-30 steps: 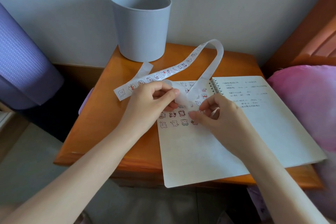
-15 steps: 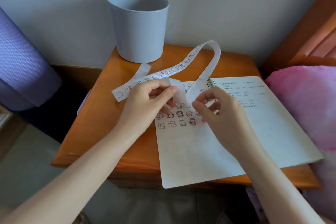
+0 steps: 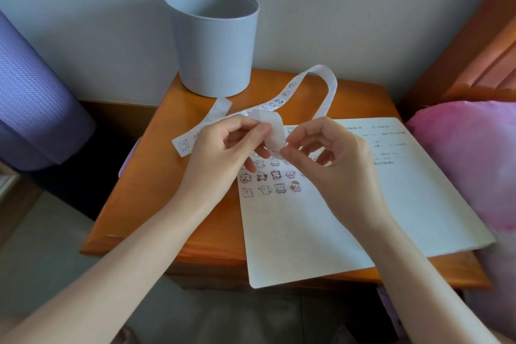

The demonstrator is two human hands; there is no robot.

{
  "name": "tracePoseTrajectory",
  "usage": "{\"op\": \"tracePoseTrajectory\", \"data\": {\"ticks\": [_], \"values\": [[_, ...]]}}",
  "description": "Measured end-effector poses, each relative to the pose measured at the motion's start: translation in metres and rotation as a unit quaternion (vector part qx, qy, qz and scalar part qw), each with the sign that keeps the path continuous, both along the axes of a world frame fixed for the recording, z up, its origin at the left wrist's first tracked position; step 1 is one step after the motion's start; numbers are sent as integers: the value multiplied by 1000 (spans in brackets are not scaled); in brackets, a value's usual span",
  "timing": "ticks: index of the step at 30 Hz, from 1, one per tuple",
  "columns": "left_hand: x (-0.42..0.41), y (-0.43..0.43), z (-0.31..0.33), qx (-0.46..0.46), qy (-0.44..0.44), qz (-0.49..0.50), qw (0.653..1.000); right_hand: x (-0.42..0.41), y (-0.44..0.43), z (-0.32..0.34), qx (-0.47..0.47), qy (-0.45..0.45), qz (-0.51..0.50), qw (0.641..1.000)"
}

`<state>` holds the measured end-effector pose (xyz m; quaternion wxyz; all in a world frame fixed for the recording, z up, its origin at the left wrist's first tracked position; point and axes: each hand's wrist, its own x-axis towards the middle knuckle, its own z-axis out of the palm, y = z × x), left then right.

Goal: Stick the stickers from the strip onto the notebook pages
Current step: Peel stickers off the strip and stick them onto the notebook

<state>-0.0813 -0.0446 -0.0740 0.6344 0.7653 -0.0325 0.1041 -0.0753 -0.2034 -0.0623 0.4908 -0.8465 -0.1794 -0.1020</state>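
Left hand pinching strip fold; right hand pinching sticker at fold's lower edge; notebook page lying directly beneath.

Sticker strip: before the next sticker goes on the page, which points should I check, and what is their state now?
1. Grip on the sticker strip: the left hand pinches its bent part. Ok.
2. Sticker peeled free: the right hand pinches the strip's lower end; no loose sticker shows. Cannot tell.
3. Room on the notebook: bare paper lies below the stuck stickers. Ok.
4. Notebook open and flat on the table. Ok.
5. Notebook fully supported: its near corner passes the table's front edge. Not ok.
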Motion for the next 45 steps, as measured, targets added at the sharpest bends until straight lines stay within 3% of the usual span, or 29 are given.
{"op": "tracePoseTrajectory", "data": {"ticks": [9,17,29,36,42,45], "values": [[-3,-5,4,27,12,-43,999,2,-5,2,52,22,-18,998],[-3,-5,4,37,8,-33,999,1,-3,-1,-19,-25,-24,999],[-4,-7,6,42,11,-41,998,2,-5,-2,-29,-13,-22,999],[0,-6,1,41,53,-23,997,0,-5,-5,-110,-38,-37,993],[2,-4,-2,42,65,-9,997,-3,-17,8,-31,43,-3,999],[1,-4,-3,63,60,-7,996,1,-31,10,-49,123,-5,991]]}}
